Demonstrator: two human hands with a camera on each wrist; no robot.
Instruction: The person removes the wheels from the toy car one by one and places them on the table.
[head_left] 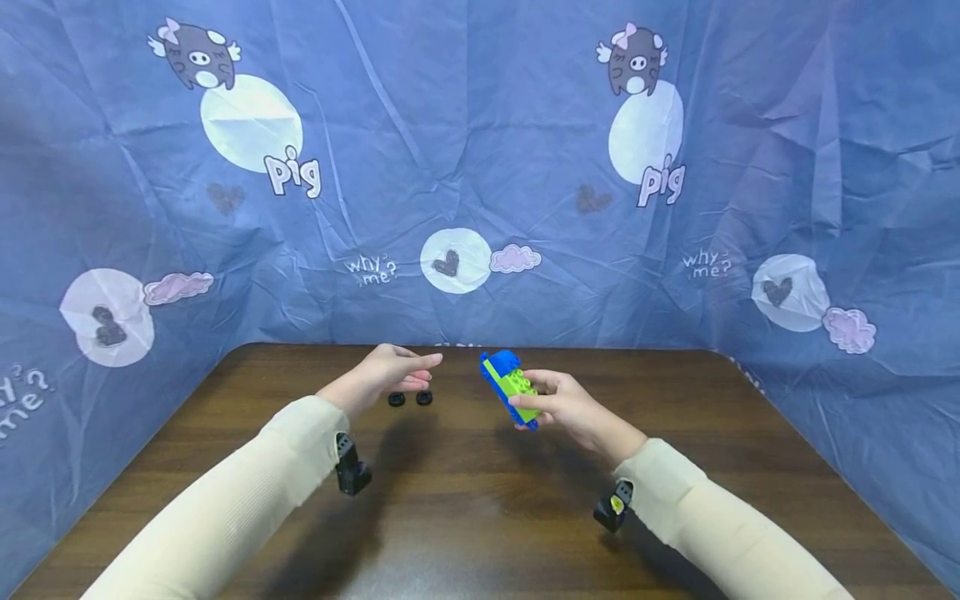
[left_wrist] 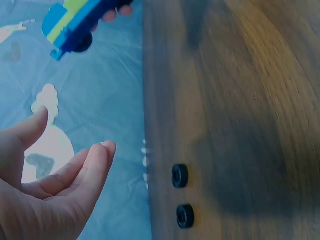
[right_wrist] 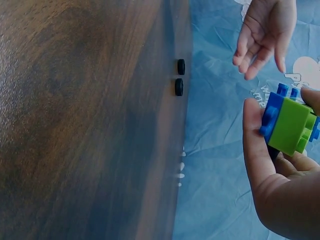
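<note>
My right hand [head_left: 573, 408] grips a toy car of blue and lime-green building bricks [head_left: 510, 385], tilted above the table. Its studs show in the right wrist view, where thumb and fingers [right_wrist: 256, 145] lie along both sides of the green brick [right_wrist: 289, 127]. A black wheel [left_wrist: 83, 43] sits on the car's underside in the left wrist view. Nothing is in my left hand [head_left: 393, 369]; its fingers [left_wrist: 95, 167] are loosely extended and apart from the thumb. Below and beside it, two loose black wheels [head_left: 396, 399] lie side by side on the table.
The brown wooden table [head_left: 465, 517] reaches back to a blue printed cloth [head_left: 465, 150], which hangs behind and along both sides. A small black camera [head_left: 351, 467] is strapped at the left wrist, and another black camera [head_left: 613, 507] at the right.
</note>
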